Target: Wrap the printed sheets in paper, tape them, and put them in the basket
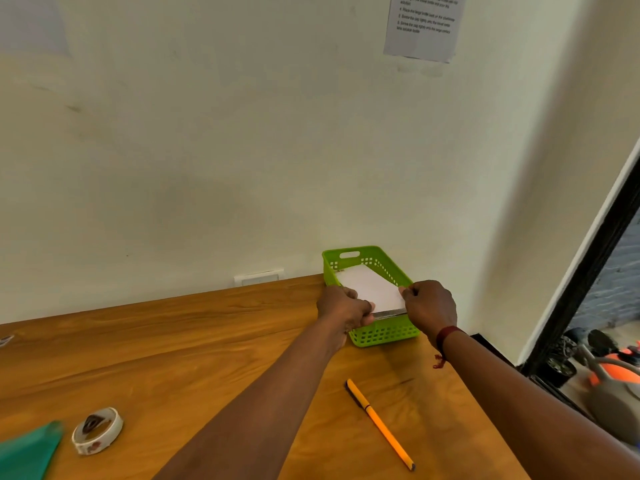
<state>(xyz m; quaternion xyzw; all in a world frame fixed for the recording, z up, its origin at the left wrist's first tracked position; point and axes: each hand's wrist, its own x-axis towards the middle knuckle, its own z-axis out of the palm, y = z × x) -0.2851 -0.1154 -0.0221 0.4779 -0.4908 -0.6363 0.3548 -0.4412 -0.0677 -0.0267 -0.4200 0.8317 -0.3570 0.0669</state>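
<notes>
A green plastic basket stands at the far right of the wooden table, against the wall. A white paper-wrapped packet lies tilted over the basket, its far end down inside and its near edge raised above the front rim. My left hand grips the packet's near left corner. My right hand, with a red thread on the wrist, pinches its near right corner. What lies inside the wrapping is hidden.
A roll of white tape lies near the front left, beside a green sheet at the left edge. An orange pen lies between my forearms. The table's right edge drops off beside the basket, with a dark-framed doorway beyond.
</notes>
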